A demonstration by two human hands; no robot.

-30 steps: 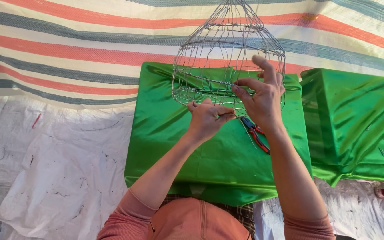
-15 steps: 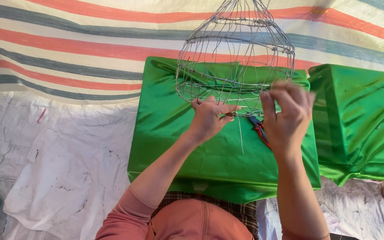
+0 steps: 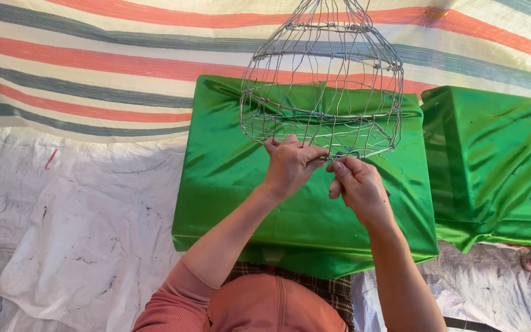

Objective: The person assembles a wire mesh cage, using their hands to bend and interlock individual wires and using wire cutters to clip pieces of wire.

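Wire cage frame (image 3: pixel 322 80) looks largely formed; both hands (image 3: pixel 291 165) (image 3: pixel 359 185) pinch its bottom rim, where work continues.

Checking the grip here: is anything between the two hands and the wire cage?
Nothing visible. The left hand and right hand both meet the lower rim of the wire cage directly, over the green cloth.
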